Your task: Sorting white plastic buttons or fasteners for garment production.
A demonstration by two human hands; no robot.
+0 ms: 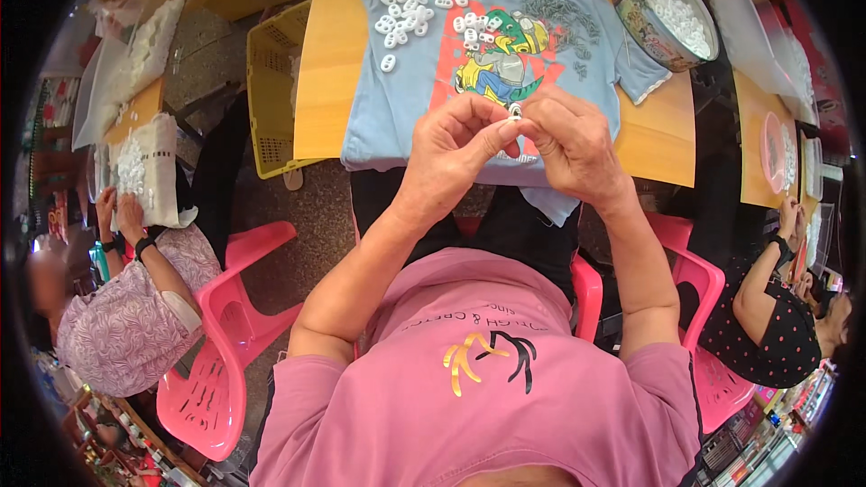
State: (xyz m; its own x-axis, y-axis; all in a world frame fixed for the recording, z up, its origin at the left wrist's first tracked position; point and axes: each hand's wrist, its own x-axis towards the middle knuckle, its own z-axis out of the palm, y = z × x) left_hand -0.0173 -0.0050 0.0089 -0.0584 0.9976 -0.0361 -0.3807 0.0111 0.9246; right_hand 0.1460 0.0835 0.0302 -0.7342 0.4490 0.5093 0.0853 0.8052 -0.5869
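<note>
Over the near part of a light blue T-shirt (388, 117), my left hand (460, 140) and my right hand (570, 142) meet fingertip to fingertip. Both are closed in a pinch on one small white plastic piece (514, 117), mostly hidden by the fingers, with a dark bit showing at its top. Farther off on the shirt lies a loose pile of white oval pieces with holes (406, 9). A few more white pieces (476, 29) rest on the printed cartoon figure. To their right are spread many small dark metal parts (570, 22), too small to name for certain.
A round tin (663, 18) full of white pieces stands at the table's (325, 81) far right. On the left is a yellow plastic crate (275, 95). Pink chairs (225, 334) and people at other tables flank me, one person's hands (122, 212) by white pieces.
</note>
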